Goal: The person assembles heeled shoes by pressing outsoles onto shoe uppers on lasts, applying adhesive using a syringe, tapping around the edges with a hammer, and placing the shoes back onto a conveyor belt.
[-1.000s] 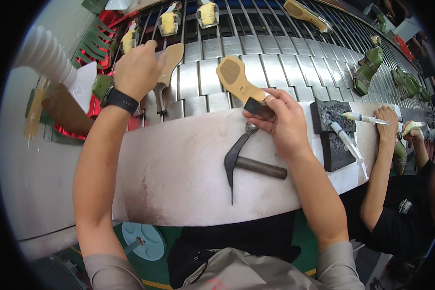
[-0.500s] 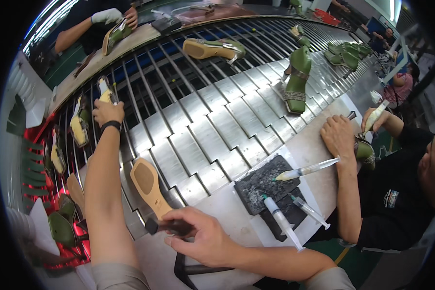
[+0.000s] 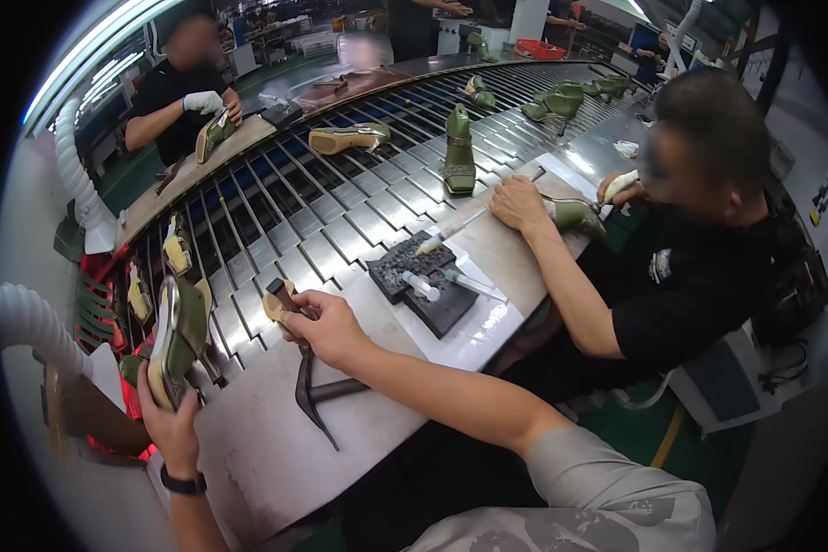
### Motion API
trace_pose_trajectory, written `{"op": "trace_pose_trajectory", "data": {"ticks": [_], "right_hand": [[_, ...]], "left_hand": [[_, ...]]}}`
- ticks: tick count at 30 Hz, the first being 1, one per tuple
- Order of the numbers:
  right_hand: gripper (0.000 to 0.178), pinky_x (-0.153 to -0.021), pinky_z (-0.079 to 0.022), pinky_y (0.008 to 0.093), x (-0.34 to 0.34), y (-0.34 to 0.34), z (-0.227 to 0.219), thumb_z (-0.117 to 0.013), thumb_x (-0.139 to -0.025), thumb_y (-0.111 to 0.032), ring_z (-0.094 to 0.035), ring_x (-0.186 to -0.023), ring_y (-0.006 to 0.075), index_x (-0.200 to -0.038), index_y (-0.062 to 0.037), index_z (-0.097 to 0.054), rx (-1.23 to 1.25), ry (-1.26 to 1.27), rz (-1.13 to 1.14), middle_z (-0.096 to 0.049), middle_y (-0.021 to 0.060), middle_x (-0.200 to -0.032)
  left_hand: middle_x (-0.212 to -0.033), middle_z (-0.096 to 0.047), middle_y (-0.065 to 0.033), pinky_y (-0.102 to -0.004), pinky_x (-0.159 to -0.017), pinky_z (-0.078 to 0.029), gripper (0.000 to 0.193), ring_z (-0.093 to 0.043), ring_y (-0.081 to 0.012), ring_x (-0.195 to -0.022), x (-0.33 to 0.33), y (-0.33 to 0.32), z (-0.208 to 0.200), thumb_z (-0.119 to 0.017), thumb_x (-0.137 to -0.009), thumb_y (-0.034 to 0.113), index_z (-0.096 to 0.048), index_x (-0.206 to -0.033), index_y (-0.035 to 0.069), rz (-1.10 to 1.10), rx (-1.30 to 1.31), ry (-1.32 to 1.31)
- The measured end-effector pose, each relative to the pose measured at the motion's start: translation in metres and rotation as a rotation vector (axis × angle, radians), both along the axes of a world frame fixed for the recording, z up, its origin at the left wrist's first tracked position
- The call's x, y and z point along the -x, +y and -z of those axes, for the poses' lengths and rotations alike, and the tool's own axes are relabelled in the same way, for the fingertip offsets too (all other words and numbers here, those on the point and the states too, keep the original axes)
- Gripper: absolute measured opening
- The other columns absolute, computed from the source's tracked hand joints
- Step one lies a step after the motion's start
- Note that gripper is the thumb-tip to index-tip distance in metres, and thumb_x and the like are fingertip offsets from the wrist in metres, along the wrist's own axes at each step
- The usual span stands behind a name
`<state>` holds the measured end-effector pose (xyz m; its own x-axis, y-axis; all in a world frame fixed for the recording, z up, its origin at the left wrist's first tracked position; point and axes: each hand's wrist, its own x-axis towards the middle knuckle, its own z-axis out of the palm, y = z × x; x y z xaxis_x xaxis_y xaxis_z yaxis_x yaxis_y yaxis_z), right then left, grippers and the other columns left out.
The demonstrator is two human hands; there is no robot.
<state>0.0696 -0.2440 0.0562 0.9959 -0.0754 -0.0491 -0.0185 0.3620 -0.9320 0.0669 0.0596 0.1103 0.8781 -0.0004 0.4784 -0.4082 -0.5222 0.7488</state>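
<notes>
My left hand (image 3: 170,425) is closed around the lower part of a green high-heeled sandal (image 3: 186,336), held raised at the left with its pale sole edge showing. My right hand (image 3: 329,329) grips a dark tool with a blunt square end (image 3: 283,293); the rest of the tool is hidden by the fingers. A tan shoe sole (image 3: 272,309) shows right behind that hand, and I cannot tell whether the fingers touch it. Just below lies a hammer (image 3: 315,397) with a long curved dark head, on the pale worktop (image 3: 258,460).
Syringes (image 3: 474,285) rest on black blocks (image 3: 446,313) to the right. Green shoes (image 3: 458,152) and an overturned one (image 3: 345,138) lie on the slatted conveyor (image 3: 340,216). Yellowish shoe parts (image 3: 177,247) stand at its left. A co-worker (image 3: 699,239) sits at the right, another across the conveyor.
My left hand has come back from the conveyor's far-left items and now holds the green sandal. My right hand still grips the dark tool. The view has swung toward the right.
</notes>
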Motion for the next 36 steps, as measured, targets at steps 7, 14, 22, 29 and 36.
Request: {"op": "trace_pose_trajectory", "data": {"ticks": [7, 14, 22, 29, 36], "right_hand": [[0.023, -0.082, -0.054, 0.0334, 0.104, 0.137, 0.024, -0.070, -0.099, -0.019, -0.068, -0.093, 0.0187, -0.114, -0.0041, -0.062, 0.082, -0.025, -0.003, -0.067, 0.0068, -0.096], [0.021, -0.109, -0.046, 0.0494, 0.145, 0.066, 0.028, -0.078, -0.088, -0.016, -0.054, -0.132, 0.0466, -0.104, -0.0032, -0.074, 0.877, -0.483, 0.176, -0.056, 0.0308, -0.143], [0.045, -0.109, -0.047, 0.0410, 0.117, 0.065, -0.006, -0.079, -0.092, -0.025, -0.061, -0.131, 0.0316, -0.123, 0.0064, -0.069, 0.433, -0.448, -0.051, -0.063, 0.0257, -0.138], [0.049, -0.044, -0.037, 0.0302, 0.101, 0.070, 0.011, -0.059, -0.107, -0.034, -0.039, -0.044, 0.0112, -0.071, -0.0012, -0.059, -0.002, -0.107, -0.238, -0.046, 0.0009, -0.052], [0.053, -0.042, -0.033, 0.0256, 0.101, 0.081, 0.013, -0.063, -0.106, -0.036, -0.036, -0.043, 0.0060, -0.065, -0.0025, -0.056, 0.192, -0.045, -0.222, -0.044, -0.0015, -0.054]], "left_hand": [[-0.143, -0.051, -0.0254, -0.0501, -0.112, -0.043, 0.087, -0.050, -0.0472, -0.133, 0.200, 0.040, 0.039, -0.085, -0.074, 0.008, -0.045, -0.152, 0.001, -0.216, -0.639, -0.096], [-0.127, -0.063, -0.0224, -0.0424, -0.102, -0.049, 0.070, -0.064, -0.0356, -0.118, 0.212, 0.067, 0.090, -0.085, -0.085, 0.017, -0.052, -0.143, -0.003, -0.265, -0.069, -0.028], [-0.109, -0.070, -0.0214, -0.0435, -0.086, -0.056, 0.063, -0.071, -0.0381, -0.096, 0.215, 0.062, 0.110, -0.088, -0.083, 0.026, -0.058, -0.131, -0.001, -0.405, -0.067, -0.148], [-0.108, -0.071, -0.0189, -0.0394, -0.083, -0.058, 0.065, -0.073, -0.0317, -0.092, 0.213, 0.062, 0.112, -0.089, -0.082, 0.029, -0.059, -0.131, -0.001, -0.400, -0.111, -0.205], [-0.109, -0.071, -0.0173, -0.0370, -0.082, -0.059, 0.067, -0.074, -0.0289, -0.091, 0.212, 0.064, 0.118, -0.091, -0.081, 0.028, -0.059, -0.132, -0.001, -0.400, -0.124, -0.181]]}}
